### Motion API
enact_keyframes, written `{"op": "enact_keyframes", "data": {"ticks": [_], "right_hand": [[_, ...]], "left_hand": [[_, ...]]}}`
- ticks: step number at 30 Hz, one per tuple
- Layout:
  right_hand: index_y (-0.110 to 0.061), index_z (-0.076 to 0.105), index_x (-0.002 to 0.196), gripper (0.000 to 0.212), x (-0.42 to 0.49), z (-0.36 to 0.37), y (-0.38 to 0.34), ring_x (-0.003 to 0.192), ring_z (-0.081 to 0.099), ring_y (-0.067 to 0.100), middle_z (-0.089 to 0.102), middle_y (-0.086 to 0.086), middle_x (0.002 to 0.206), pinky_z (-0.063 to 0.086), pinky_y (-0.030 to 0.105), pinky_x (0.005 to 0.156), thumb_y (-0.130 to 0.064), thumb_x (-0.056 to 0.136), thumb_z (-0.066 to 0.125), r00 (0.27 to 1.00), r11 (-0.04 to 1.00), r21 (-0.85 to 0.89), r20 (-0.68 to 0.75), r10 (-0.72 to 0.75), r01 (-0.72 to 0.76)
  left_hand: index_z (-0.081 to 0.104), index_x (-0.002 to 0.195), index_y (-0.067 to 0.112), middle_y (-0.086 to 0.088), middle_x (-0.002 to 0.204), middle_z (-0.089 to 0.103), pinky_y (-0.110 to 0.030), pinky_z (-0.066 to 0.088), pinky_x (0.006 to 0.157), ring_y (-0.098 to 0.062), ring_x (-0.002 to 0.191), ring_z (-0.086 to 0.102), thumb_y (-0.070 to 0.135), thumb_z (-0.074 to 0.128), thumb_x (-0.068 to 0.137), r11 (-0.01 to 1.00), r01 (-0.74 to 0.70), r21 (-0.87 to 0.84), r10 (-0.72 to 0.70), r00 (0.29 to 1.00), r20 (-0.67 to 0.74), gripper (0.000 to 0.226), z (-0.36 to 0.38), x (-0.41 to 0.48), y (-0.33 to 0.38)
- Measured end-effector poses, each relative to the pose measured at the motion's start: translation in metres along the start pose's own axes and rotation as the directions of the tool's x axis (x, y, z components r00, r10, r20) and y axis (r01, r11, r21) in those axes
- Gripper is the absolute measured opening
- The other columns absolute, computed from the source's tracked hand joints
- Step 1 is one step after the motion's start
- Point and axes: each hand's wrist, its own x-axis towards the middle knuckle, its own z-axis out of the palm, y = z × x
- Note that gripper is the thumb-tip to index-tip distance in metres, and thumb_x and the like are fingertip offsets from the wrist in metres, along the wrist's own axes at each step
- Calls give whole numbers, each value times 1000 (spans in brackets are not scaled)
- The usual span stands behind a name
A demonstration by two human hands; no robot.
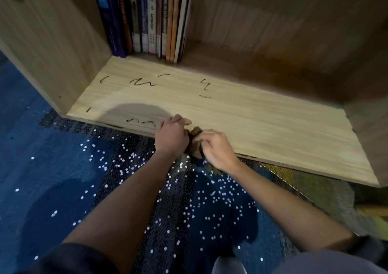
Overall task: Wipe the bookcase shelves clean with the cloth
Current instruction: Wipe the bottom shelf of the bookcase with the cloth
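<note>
The bottom shelf [241, 114] of a light wooden bookcase lies in front of me, with several black pen marks [142, 82] scrawled across its left half. A crumpled brown cloth [195, 142] sits at the shelf's front edge. My left hand [171, 136] grips it from the left, and my right hand [216, 147] pinches it from the right. Most of the cloth is hidden between the two hands.
A row of upright books [147, 19] stands at the back left of the shelf. The bookcase's side walls [46, 42] close in left and right. Below lies a dark blue sequinned fabric [189, 200] over my lap and the floor.
</note>
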Motion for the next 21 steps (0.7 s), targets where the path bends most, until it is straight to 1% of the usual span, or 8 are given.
{"op": "enact_keyframes", "data": {"ticks": [2,5,7,10,13,15,18,21], "right_hand": [[-6,68,106,35,18,-16,0,99,55,15,64,9,114,42,30,98,4,89,39,992,992,115,-109,69,-56],[-9,58,121,35,60,-47,25,112,49,18,57,7,122,38,30,101,-4,90,42,949,991,-22,-290,122,-134],[-6,45,133,42,79,-52,52,128,38,27,48,12,135,29,37,110,-13,92,41,945,956,-167,-262,195,-243],[-7,27,144,52,89,-37,77,141,17,29,27,13,151,13,44,116,-24,96,33,916,878,-269,-182,358,-397],[-12,21,146,55,104,-27,86,143,5,33,18,9,154,8,51,115,-27,95,36,898,848,-305,-222,381,-434],[-15,19,147,55,124,-33,85,143,1,34,14,6,156,5,54,114,-26,96,36,893,844,-294,-199,404,-448],[-19,22,146,51,159,-34,87,143,3,33,15,3,156,5,55,114,-24,97,35,907,864,-277,-146,394,-420],[-23,31,144,48,179,-28,83,143,9,30,23,1,154,8,53,115,-21,96,36,949,914,-260,-130,287,-312]], "left_hand": [[54,127,19,1,134,49,-38,29,110,-21,124,43,6,46,90,1000,11,4,-11,1000,3,40,-6,17,0],[46,135,17,-5,140,44,-40,25,112,-23,129,38,17,42,95,997,10,80,-15,998,60,40,-13,51,1],[36,142,16,-7,148,36,-42,21,114,-25,135,33,20,40,95,993,16,116,-28,994,104,47,-16,74,2],[22,148,14,-5,157,18,-48,9,117,-25,143,18,28,46,92,971,32,238,-87,970,225,62,-20,105,-2],[22,146,9,-12,155,19,-54,13,114,-33,141,20,58,55,83,915,-21,403,-139,921,365,86,-21,130,-1],[19,146,5,-17,154,16,-54,14,112,-38,140,19,67,58,76,899,-44,435,-171,880,443,101,-20,135,4],[20,146,5,-16,153,17,-52,16,115,-38,138,22,46,68,79,912,-54,407,-145,885,443,92,-14,135,4],[27,143,10,-14,150,21,-51,17,115,-36,136,25,31,72,77,933,-55,356,-113,894,434,83,-14,136,1]]}}
